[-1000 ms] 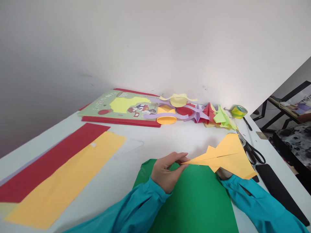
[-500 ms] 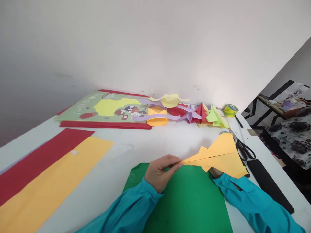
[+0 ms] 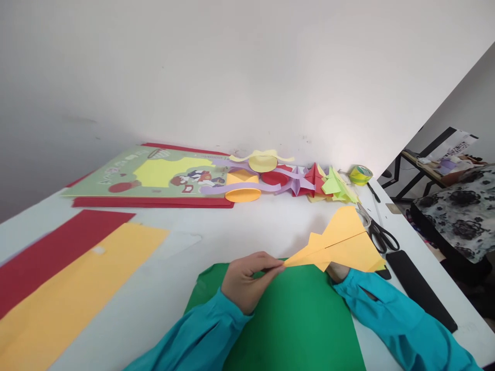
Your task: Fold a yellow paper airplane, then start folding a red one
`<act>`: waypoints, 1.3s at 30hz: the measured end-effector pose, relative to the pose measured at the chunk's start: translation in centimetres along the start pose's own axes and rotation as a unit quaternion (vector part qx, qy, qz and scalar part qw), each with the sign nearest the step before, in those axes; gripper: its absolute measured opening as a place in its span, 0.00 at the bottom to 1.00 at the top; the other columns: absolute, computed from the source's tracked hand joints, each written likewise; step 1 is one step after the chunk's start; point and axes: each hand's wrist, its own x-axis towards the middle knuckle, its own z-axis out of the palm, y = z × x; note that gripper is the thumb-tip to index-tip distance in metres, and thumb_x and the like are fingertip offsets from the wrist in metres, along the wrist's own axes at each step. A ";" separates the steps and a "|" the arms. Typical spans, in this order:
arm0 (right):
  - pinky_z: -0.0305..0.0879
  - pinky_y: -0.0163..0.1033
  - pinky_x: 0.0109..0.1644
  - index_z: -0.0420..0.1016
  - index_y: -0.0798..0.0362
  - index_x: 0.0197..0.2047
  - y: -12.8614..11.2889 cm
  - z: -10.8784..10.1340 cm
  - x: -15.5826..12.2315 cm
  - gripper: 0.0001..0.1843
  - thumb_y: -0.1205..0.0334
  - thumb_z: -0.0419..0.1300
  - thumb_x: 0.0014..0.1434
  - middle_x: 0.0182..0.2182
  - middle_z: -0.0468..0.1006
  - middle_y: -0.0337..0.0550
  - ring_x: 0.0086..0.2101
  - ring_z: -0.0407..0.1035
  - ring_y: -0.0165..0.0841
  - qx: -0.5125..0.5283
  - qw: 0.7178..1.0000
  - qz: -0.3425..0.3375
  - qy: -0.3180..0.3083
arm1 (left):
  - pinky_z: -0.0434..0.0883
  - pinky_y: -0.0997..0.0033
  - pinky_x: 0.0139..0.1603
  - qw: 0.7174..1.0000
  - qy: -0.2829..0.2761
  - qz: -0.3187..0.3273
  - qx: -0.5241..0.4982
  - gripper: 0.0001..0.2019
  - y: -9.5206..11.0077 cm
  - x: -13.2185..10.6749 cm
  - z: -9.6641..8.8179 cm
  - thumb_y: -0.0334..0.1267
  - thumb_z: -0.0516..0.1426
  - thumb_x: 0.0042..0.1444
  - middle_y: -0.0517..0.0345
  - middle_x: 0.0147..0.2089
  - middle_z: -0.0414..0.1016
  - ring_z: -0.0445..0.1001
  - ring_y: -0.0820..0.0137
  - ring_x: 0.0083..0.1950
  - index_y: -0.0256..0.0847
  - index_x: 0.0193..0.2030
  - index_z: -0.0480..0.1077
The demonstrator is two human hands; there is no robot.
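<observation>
A folded orange-yellow paper airplane (image 3: 340, 245) is held above a green sheet (image 3: 305, 314), its narrow nose pointing left. My left hand (image 3: 249, 281) is closed, with thumb and fingertips pinching the tip of the nose. Under the airplane's right wing is my right hand (image 3: 339, 271), touching or very near its underside. The wing hides the right fingers, so their grip does not show. Both arms wear teal sleeves. The airplane's wings are spread, with a crease line down the middle.
Red (image 3: 69, 247) and orange paper strips (image 3: 88, 288) lie at left. A printed board (image 3: 154, 191), paper cutouts (image 3: 243, 195) and folded paper shapes (image 3: 315, 180) line the wall. Tape (image 3: 360, 175), black-handled scissors (image 3: 382, 238) and a black flat object (image 3: 419, 288) are at right.
The view has shifted slightly, so the table things appear farther left. The airplane has tilted a little, its right end rising relative to the nose. My left hand keeps its pinch.
</observation>
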 end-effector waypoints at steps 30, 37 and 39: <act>0.69 0.57 0.53 0.78 0.44 0.46 -2.0 0.9 -0.2 0.33 0.49 0.74 0.33 0.40 0.82 0.43 0.47 0.73 0.49 0.012 0.999 -0.014 -0.027 | 0.68 0.76 0.26 0.996 -0.023 -0.034 0.082 0.09 0.4 -0.1 -0.1 0.40 0.59 0.52 0.61 0.22 0.77 0.70 0.73 0.23 0.43 0.25 0.77; 0.68 0.54 0.55 0.79 0.45 0.45 -2.0 0.7 0.1 0.28 0.53 0.73 0.37 0.40 0.82 0.42 0.48 0.72 0.47 0.014 0.998 -0.030 -0.047 | 0.69 0.77 0.27 0.995 -0.032 -0.042 0.083 0.07 0.2 0.0 -0.2 0.40 0.60 0.52 0.61 0.24 0.77 0.72 0.73 0.24 0.43 0.26 0.77; 0.68 0.54 0.55 0.79 0.44 0.44 -2.0 0.5 0.2 0.26 0.54 0.73 0.38 0.40 0.82 0.41 0.49 0.72 0.47 0.017 0.998 -0.032 -0.047 | 0.69 0.77 0.27 0.995 -0.037 -0.044 0.079 0.07 0.1 0.0 -0.3 0.39 0.60 0.52 0.61 0.24 0.77 0.73 0.73 0.25 0.43 0.26 0.77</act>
